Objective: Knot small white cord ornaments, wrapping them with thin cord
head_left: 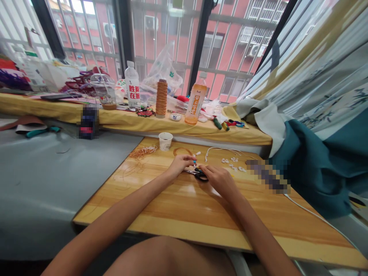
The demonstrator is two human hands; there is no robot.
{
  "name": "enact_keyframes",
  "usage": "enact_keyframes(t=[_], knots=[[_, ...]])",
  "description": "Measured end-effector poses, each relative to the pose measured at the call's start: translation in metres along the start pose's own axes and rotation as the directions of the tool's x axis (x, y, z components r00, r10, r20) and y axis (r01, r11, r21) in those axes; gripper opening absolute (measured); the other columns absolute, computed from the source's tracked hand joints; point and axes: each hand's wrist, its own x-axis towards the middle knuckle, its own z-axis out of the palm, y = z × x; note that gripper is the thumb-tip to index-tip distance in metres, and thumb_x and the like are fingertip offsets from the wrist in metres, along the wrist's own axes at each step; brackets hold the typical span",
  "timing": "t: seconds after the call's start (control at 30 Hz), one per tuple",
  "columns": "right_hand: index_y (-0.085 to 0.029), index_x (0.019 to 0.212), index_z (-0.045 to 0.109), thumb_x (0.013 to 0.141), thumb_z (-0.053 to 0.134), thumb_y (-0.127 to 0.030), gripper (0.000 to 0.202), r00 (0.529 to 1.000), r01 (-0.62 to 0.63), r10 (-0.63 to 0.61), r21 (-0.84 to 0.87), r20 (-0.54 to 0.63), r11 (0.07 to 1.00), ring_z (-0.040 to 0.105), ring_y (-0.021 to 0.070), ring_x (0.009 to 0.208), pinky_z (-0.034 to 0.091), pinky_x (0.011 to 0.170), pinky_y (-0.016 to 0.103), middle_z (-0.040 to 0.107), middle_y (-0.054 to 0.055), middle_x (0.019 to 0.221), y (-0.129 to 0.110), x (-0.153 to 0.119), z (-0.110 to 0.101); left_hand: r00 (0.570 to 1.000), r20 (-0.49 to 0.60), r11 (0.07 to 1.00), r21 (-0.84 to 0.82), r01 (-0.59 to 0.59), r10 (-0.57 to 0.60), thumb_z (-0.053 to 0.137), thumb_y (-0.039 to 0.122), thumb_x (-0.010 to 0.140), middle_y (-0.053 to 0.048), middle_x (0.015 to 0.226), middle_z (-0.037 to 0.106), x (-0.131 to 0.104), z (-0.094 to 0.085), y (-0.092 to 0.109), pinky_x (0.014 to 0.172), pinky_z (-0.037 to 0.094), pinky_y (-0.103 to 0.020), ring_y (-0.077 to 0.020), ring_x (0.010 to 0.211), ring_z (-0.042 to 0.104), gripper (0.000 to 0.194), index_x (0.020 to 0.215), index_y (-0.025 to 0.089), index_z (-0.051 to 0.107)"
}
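My left hand (183, 164) is closed in a pinch at a small blue-and-white piece (194, 162), whose exact kind is too small to tell. Just to its right, my right hand (219, 177) is held low over the table with its fingers bent together; whatever they grip is hidden. Below and between the fingertips lie black-handled scissors (201, 176), their blades toward the left hand. A ring of orange-brown cord (181, 151) lies behind the left hand. White cord (207, 154) curves across the table beyond the right hand, near several small white pieces (234, 167).
On the wooden table (161, 199) stand a paper cup (165, 142) and a tangle of brown threads (142, 152). The sill behind holds a spool of orange-brown cord (161, 99), a water bottle (132, 86), an orange drink bottle (196, 99) and green-handled pliers (217, 124). A curtain hangs at right.
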Motion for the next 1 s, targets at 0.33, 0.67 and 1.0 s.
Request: enact_keyframes(t=[0.33, 0.67, 1.0], knots=[[-0.018, 0.088, 0.059, 0.082, 0.042, -0.015, 0.018, 0.991, -0.102, 0.094, -0.081, -0.099, 0.992, 0.048, 0.0167, 0.071, 0.03, 0.064, 0.026, 0.057, 0.006, 0.079, -0.001, 0.003, 0.001, 0.985, 0.12, 0.992, -0.009, -0.124, 0.124, 0.066, 0.017, 0.054, 0.004, 0.057, 0.055, 0.003, 0.001, -0.008, 0.056, 0.033, -0.02, -0.0071, 0.056, 0.05, 0.029, 0.082, 0.013, 0.055], [-0.018, 0.095, 0.054, 0.078, 0.047, -0.027, 0.021, 0.986, -0.163, 0.156, 0.135, 0.059, 0.977, 0.055, 0.0177, 0.073, 0.03, 0.06, 0.025, 0.061, 0.006, 0.084, -0.008, 0.005, -0.001, 0.969, 0.185, 0.983, 0.053, -0.179, 0.166, 0.066, 0.023, 0.057, 0.004, 0.057, 0.055, 0.004, -0.001, -0.011, 0.055, 0.035, -0.02, -0.0075, 0.055, 0.051, 0.03, 0.083, 0.014, 0.055], [-0.017, 0.082, 0.05, 0.083, 0.036, -0.02, 0.014, 0.963, -0.229, 0.2, 0.16, 0.181, 0.96, 0.056, 0.0154, 0.066, 0.024, 0.052, 0.024, 0.062, 0.005, 0.075, -0.004, 0.004, 0.004, 0.987, 0.153, 0.999, -0.004, -0.053, 0.053, 0.066, 0.018, 0.054, 0.004, 0.054, 0.055, 0.002, 0.0, -0.013, 0.053, 0.037, -0.02, -0.0069, 0.05, 0.05, 0.029, 0.081, 0.013, 0.054]])
